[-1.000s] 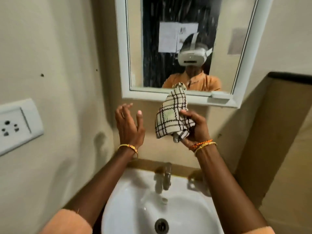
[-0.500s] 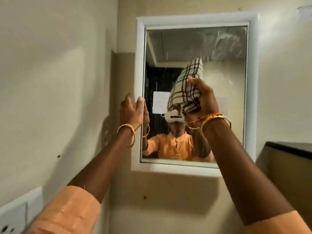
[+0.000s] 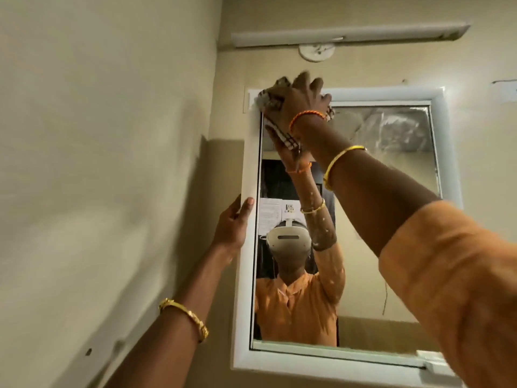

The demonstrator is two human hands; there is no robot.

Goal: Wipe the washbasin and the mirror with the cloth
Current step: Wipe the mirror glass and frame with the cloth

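Note:
The mirror [image 3: 391, 219] hangs on the beige wall in a white frame [image 3: 247, 275]. My right hand [image 3: 300, 103] presses the checked cloth [image 3: 268, 100] flat against the mirror's top left corner, over glass and frame. The cloth is mostly hidden under my palm; a checked edge shows below it. My left hand [image 3: 233, 229] grips the frame's left edge at mid height, thumb on the front. The upper right of the glass is streaked and smeared. The washbasin is out of view.
A white tube light fitting [image 3: 349, 35] and a round white ceiling rose [image 3: 316, 51] sit on the wall above the mirror. The left wall [image 3: 98, 163] meets the mirror wall close to the frame. My orange sleeve [image 3: 461, 289] fills the lower right.
The view has tilted up from the basin to the mirror. My right hand has carried the cloth up to the mirror's top left corner. My left hand has taken hold of the frame's left edge.

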